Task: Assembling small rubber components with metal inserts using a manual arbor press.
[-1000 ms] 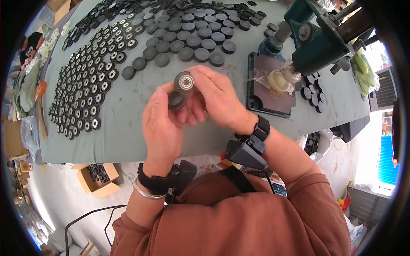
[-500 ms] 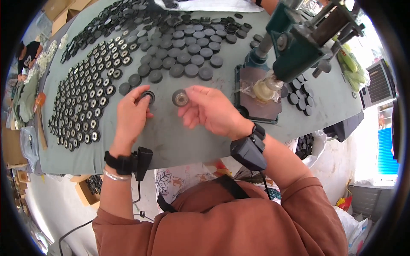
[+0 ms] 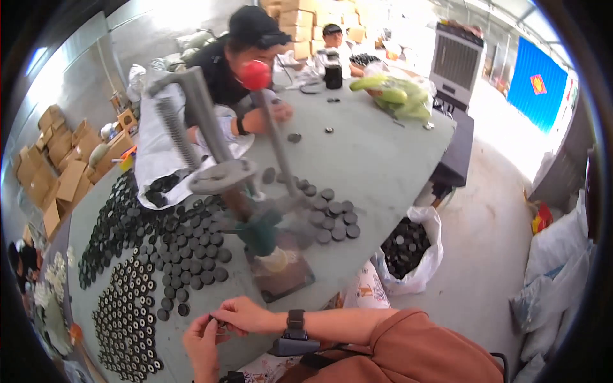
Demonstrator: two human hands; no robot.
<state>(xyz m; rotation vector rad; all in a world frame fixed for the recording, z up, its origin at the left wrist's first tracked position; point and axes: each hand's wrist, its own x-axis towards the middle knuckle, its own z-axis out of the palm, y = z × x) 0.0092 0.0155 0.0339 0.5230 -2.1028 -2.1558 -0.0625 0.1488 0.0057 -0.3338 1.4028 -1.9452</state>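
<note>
My left hand (image 3: 201,348) and my right hand (image 3: 243,316) meet over the near edge of the table, fingers pinched together. A small dark round piece (image 3: 221,322) shows between the fingertips, mostly covered by them. Whether it is one part or two put together, I cannot tell. To the left of my hands stand rows of black rings with metal centres (image 3: 125,319). Plain black round caps (image 3: 207,263) lie just beyond my hands. The green hand press (image 3: 257,237), blurred, stands past my right hand, with a pale yellowish die (image 3: 274,260) on its base plate.
More caps (image 3: 332,220) lie right of the press. A white sack (image 3: 163,140) spills black parts at the far side, where a person in black (image 3: 220,70) leans over the table. A bag of green vegetables (image 3: 399,96) sits at the far right. A sack of black parts (image 3: 408,249) stands on the floor.
My two hands, earlier apart with a dark round part in each, are now together at the fingertips. The view has swung up and right, bringing the far side of the table and people into sight.
</note>
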